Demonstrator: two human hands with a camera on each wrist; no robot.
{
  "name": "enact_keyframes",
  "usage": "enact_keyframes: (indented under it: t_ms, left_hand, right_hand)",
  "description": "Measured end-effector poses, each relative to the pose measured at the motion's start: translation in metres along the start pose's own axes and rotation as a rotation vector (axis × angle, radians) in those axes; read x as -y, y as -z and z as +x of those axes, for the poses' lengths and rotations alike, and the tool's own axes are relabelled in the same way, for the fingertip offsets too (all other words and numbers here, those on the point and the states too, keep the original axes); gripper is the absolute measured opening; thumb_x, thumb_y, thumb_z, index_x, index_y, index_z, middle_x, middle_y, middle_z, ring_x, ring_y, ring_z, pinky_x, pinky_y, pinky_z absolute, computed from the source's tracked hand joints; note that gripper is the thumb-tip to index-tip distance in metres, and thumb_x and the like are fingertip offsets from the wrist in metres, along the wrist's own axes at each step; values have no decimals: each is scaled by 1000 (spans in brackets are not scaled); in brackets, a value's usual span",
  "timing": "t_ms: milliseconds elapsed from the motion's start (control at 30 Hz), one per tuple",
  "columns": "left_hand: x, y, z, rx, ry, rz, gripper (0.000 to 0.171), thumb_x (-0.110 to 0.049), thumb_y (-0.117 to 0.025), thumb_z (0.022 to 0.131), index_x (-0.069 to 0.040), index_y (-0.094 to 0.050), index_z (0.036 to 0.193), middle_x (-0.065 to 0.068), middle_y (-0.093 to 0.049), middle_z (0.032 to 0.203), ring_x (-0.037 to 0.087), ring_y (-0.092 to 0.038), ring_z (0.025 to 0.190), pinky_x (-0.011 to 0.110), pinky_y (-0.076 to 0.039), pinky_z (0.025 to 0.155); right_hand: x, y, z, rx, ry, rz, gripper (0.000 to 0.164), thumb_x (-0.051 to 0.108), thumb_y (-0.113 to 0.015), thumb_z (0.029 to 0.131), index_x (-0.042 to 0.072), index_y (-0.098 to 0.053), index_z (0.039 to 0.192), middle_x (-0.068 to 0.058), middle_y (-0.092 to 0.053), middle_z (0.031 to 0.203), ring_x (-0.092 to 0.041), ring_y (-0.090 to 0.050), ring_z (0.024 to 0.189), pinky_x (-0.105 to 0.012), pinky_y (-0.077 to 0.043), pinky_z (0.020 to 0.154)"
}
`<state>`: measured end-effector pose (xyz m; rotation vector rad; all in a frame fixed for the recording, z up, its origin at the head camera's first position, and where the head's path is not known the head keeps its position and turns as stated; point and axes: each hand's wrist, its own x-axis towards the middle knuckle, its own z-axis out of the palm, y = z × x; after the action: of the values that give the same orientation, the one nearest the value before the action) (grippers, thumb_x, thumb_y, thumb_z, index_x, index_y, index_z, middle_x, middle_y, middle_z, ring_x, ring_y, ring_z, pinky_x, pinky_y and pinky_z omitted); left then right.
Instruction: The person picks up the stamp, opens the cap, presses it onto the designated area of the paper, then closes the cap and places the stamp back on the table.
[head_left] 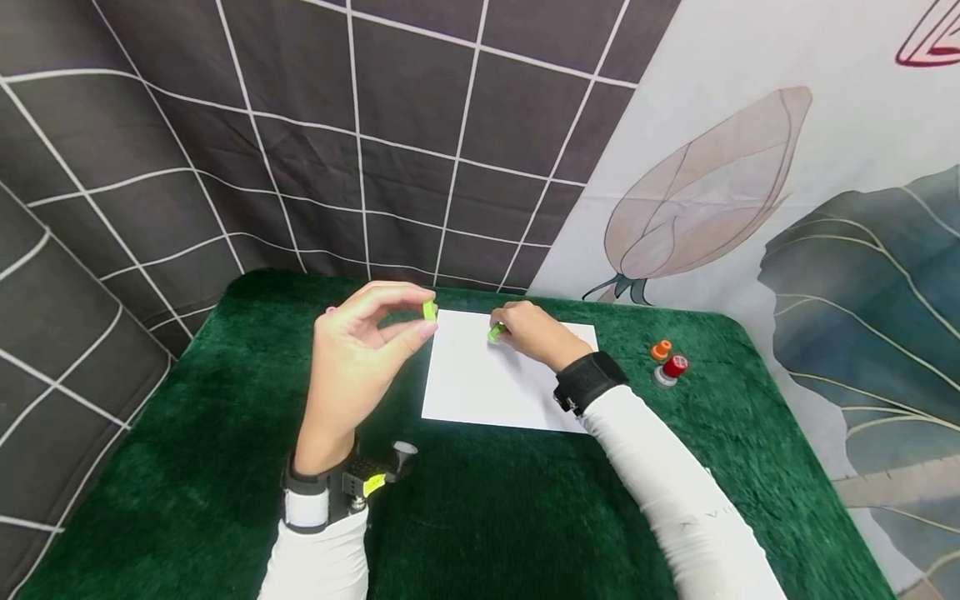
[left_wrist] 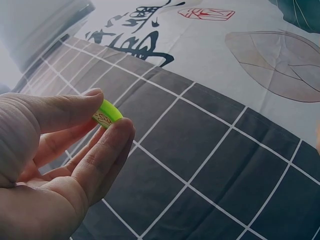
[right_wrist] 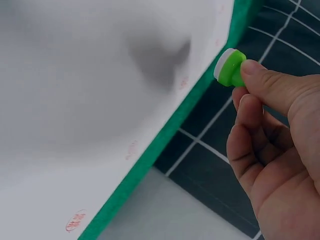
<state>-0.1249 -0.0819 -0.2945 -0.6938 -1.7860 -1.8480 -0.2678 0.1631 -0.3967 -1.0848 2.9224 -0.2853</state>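
My left hand [head_left: 356, 354] is raised left of the white paper [head_left: 480, 392], pinching a small lime-green cap [left_wrist: 111, 111] between thumb and fingertips. A patterned label shows on the cap's face in the left wrist view. Over the paper's far part, my right hand [head_left: 536, 332] grips a green stamp [right_wrist: 232, 67] by its handle between thumb and index finger. Its pale face is turned toward the paper, and a shadow lies on the sheet beside it. Several faint red oval stamp marks [right_wrist: 76, 220] line the paper's edge in the right wrist view.
An orange stamp [head_left: 661, 350] and a red stamp [head_left: 675, 366] with a greyish base stand right of the paper. Dark green plush cloth [head_left: 480, 517] covers the table. A grid-patterned curtain [head_left: 405, 100] and a white printed cloth [head_left: 690, 67] hang behind it.
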Motion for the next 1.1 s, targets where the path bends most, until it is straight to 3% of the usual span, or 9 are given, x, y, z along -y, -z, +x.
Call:
enact_keyframes:
  t_ms: [767, 1100]
  left_hand:
    - [5, -3, -2, 2, 24, 23, 31, 11, -75, 76, 8, -69, 106, 19, -67, 108, 25, -65, 96, 28, -58, 87]
    - [7, -4, -1, 10, 21, 22, 32, 11, -75, 76, 8, -69, 107, 20, -67, 108, 25, -66, 96, 29, -58, 88]
  right_hand:
    - [0, -22, 11, 95, -59, -52, 13, 9, -69, 89, 7, -70, 102, -10, -69, 97, -22, -65, 92, -36, -59, 76]
    - [0, -25, 14, 53, -59, -47, 9, 6, -70, 87, 8, -72, 96, -7, -72, 92, -20, -67, 86, -37, -59, 73]
